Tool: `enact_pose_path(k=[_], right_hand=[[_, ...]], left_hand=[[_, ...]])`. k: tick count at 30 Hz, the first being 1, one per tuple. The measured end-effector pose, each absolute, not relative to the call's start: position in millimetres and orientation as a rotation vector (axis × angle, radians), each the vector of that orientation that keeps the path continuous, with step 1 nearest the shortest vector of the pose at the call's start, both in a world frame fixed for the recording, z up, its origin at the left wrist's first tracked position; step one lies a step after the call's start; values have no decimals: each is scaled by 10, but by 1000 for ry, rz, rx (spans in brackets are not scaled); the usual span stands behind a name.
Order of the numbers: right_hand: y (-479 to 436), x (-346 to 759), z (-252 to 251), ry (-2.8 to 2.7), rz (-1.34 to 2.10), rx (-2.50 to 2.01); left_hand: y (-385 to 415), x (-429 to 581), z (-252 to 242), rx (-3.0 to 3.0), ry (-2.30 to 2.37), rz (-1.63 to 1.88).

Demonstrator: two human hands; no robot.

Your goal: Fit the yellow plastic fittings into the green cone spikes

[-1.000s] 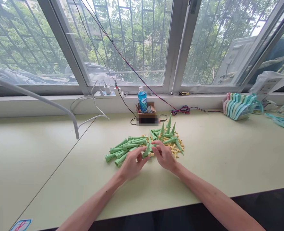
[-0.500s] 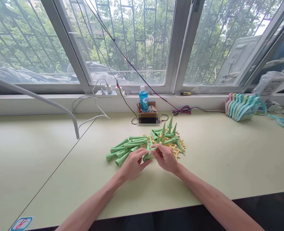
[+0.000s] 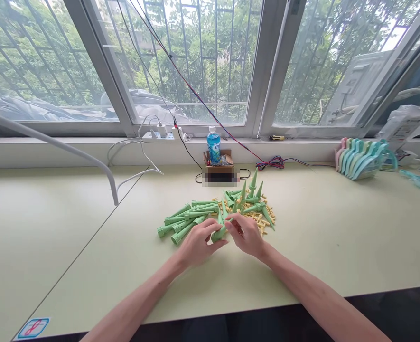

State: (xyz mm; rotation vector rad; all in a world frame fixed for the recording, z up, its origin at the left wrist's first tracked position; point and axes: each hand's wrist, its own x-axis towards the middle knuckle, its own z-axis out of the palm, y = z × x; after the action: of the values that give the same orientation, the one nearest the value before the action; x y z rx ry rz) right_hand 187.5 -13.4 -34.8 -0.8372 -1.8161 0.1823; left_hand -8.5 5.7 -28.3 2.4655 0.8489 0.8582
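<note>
Between both hands is a green plastic spike (image 3: pixel 218 234), its wide end low and its narrow end tilted up to the right. My left hand (image 3: pixel 198 244) grips the wide end between thumb and fingers. At the narrow end, the fingertips of my right hand (image 3: pixel 248 236) are closed around it; whether they also pinch something small is hidden. Just left of the hands lie several loose green spikes (image 3: pixel 186 219). Behind my right hand, a heap mixes upright pointed green spikes (image 3: pixel 253 183) with small yellow plastic valves (image 3: pixel 260 221).
Behind the heap stands a cardboard box (image 3: pixel 227 160) with a blue bottle (image 3: pixel 213 147) in it. Coiled cable (image 3: pixel 272 163) lies near the wall. Pastel hangers (image 3: pixel 361 159) are at the right. A white tube (image 3: pixel 88 154) reaches over the left side of the table (image 3: pixel 131 266).
Both hands stay in nearly the same place on the spike, with only small finger shifts. The whole view has moved slightly.
</note>
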Motion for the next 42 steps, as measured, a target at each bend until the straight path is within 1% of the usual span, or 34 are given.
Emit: enact_pose_path(k=[8,19,29,42], right_hand=[[-136,1868,-350,-1805,116,-856],[-131,1844,-402,-1802,-131,-783],[-134,1841,-454,-1816,-268,-705],[-138,1877,-453,-1823,-316,-668]], left_hand=[[64,-87,-285,2481,835,854],[87,-52,-290,2390,876,814],[119,-22,-315,2332,880,844],[157,-9,-333,2334,822,912]])
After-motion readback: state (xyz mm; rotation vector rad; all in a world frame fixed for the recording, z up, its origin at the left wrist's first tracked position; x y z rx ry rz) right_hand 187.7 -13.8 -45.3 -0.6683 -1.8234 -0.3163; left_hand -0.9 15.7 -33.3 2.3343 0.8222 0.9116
